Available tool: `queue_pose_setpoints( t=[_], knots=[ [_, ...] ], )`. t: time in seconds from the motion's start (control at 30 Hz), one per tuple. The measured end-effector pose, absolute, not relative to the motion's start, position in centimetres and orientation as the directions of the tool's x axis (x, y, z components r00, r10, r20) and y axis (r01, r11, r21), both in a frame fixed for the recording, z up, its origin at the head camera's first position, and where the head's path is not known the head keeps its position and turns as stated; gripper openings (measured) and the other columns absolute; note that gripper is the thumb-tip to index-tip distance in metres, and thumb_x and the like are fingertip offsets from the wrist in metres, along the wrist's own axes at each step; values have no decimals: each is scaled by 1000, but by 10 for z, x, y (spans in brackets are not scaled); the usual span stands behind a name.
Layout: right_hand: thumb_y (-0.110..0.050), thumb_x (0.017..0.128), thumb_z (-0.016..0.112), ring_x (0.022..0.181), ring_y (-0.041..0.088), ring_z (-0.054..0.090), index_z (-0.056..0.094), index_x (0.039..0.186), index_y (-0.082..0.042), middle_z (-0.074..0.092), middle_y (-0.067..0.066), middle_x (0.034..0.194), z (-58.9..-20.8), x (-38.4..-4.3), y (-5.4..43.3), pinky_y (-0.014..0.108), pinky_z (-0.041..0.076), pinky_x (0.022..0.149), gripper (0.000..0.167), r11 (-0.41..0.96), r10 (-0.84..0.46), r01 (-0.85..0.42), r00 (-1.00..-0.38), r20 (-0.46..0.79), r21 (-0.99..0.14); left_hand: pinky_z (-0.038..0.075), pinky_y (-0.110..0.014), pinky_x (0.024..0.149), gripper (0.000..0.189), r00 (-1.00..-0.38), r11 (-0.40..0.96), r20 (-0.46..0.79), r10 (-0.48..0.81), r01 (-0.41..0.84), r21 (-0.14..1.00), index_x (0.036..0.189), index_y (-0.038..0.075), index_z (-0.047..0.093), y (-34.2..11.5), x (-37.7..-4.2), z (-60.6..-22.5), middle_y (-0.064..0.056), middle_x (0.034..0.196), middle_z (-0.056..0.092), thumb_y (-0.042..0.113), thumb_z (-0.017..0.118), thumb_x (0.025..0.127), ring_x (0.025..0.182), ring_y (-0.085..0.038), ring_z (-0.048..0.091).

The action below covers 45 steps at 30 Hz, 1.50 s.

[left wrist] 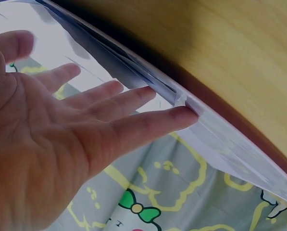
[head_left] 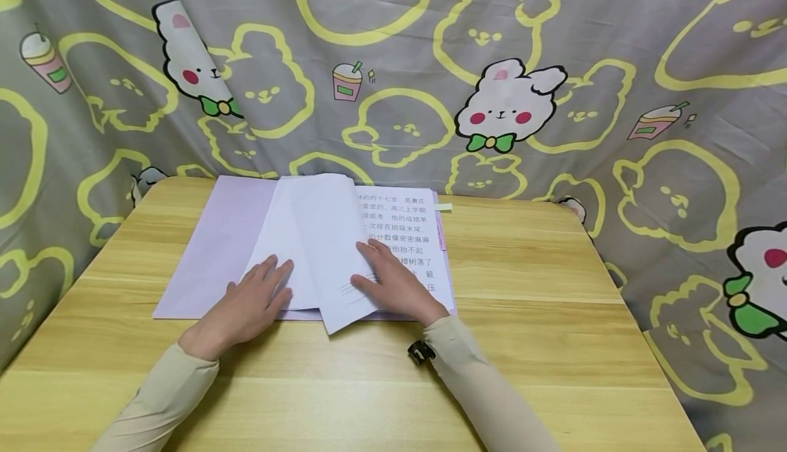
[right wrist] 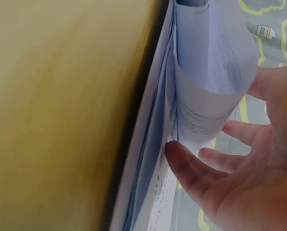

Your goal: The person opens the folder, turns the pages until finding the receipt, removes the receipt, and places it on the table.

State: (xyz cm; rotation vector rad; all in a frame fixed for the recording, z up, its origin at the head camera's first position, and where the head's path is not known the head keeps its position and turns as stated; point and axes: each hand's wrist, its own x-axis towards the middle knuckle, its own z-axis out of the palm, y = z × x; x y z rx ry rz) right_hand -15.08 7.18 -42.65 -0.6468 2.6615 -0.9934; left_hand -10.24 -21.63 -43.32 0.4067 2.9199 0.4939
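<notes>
I have two hands here, my left hand (head_left: 247, 311) and my right hand (head_left: 401, 285), over one folder (head_left: 215, 240). Between my fingers curls one bent page (head_left: 334, 247), perhaps more; the overlap hides it. Past my right fingertips sits one pale-green tab (head_left: 444, 207); farther ahead, one curtain (head_left: 393, 42) with three drink cups (head_left: 347, 86). Behind my fingers: two sleeves (head_left: 492, 384).

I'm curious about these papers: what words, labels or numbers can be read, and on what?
On the printed page, partly covered:
"的十七岁 是裹在"
"雾里的", "高三上学期"
"他的成绩单"
"排在班级末尾"
"的分数像密密麻麻"
"他抬不起"
"樟树落了"
"压"
Other characters there are hidden or unclear.
Curled sheet: printed lines, too faint and blurred to read.
Pale green tab: nothing legible.
</notes>
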Motion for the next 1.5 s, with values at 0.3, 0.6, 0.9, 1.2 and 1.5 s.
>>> queue_pose_setpoints(
  t=[0.3,0.6,0.9,1.2,1.5],
  knots=[
    [-42,102,58,155,25,28,34,161,-18,24,8,169,-429,-145,64,45,30,122,68,661,-516,-362,-855,-49,-657,31,-85,94,72,-959,910,-86,269,223,350,159,5,33,-215,-103,-432,-35,161,24,52,45,107,144,-55,32],
    [-42,103,58,154,26,30,38,159,-15,27,9,168,-428,-139,56,44,31,122,65,670,-542,-394,-839,-50,-630,28,-87,95,74,-959,906,-84,272,226,359,160,5,31,-217,-103,-432,-33,163,20,54,43,106,145,-61,21],
    [-39,103,60,151,27,35,45,155,-14,31,7,167,-426,-134,51,41,32,121,60,692,-563,-431,-825,-58,-580,29,-87,94,74,-960,910,-76,270,228,347,160,5,33,-215,-102,-432,-33,163,22,55,44,106,145,-62,21],
    [-37,103,60,150,25,37,50,152,-16,34,5,166,-423,-132,51,39,31,122,55,685,-602,-475,-796,-61,-552,30,-87,94,77,-962,911,-63,267,230,343,160,6,33,-214,-102,-430,-31,164,22,60,42,105,146,-60,21],
    [-39,104,59,151,22,35,47,154,-15,32,5,166,-421,-130,51,38,32,121,57,661,-601,-479,-798,-27,-577,28,-87,95,83,-965,911,-67,254,215,353,162,7,28,-214,-102,-431,-31,165,18,65,39,103,147,-60,19]
  ],
)
